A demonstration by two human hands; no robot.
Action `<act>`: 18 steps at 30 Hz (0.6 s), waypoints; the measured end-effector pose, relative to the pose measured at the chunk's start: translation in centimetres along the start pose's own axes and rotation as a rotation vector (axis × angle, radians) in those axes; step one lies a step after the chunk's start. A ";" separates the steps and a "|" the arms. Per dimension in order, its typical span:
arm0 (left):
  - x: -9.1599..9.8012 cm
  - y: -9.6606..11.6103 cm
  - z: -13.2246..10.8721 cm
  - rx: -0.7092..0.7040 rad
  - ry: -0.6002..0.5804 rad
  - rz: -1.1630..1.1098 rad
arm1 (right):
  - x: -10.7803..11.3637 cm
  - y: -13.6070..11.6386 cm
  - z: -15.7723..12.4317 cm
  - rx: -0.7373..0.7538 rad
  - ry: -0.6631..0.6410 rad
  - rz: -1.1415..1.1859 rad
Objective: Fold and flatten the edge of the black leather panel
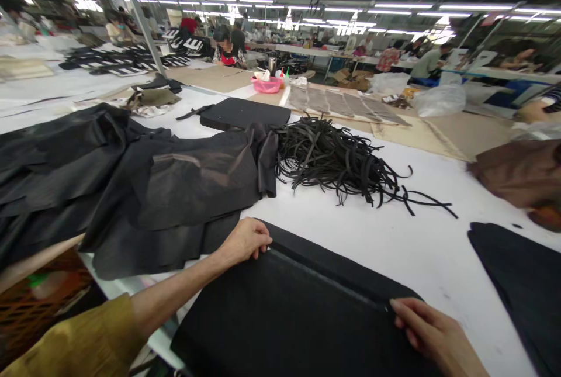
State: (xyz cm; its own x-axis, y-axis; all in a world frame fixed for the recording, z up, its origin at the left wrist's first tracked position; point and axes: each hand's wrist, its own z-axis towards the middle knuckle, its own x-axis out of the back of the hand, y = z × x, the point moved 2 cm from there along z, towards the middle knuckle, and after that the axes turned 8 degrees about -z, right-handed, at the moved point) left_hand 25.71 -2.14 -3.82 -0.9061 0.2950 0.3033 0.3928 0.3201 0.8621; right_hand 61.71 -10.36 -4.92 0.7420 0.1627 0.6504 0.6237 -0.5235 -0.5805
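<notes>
A large black panel (289,318) with rounded corners lies in front of me at the table edge. Along its far side runs a narrow black strip (324,279) with a faint glossy edge, stretched between my two hands. My left hand (249,241) pinches the strip's left end, thumb against fingers. At the right end, my right hand (418,324) has thumb and forefinger closed on the strip close to the panel's surface. Past the panel sits a tangled heap of thin black strips (337,158).
Black sheets (197,178) spread over the left side of the white table (368,231). Behind them rests a stack of black panels (245,113). More black pieces (521,283) lie at right. A pink basket (267,83) stands farther back. Several people work in the background.
</notes>
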 end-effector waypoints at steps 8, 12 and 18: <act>0.3 -0.4 0.7 0.024 0.029 0.037 | -0.4 0.7 0.8 0.012 0.036 -0.045; 0.5 -0.3 0.6 0.007 -0.001 0.072 | -0.1 0.5 0.9 0.012 0.008 -0.041; 0.4 -0.3 0.7 0.006 -0.013 0.099 | 0.0 1.0 1.3 -0.010 -0.050 -0.002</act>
State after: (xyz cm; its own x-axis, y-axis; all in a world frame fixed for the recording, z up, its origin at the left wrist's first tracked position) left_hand 25.31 -1.48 -4.22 -0.8608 0.3369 0.3815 0.4812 0.2943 0.8258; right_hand 62.66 -9.77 -6.14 0.7522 0.2048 0.6263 0.6227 -0.5317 -0.5740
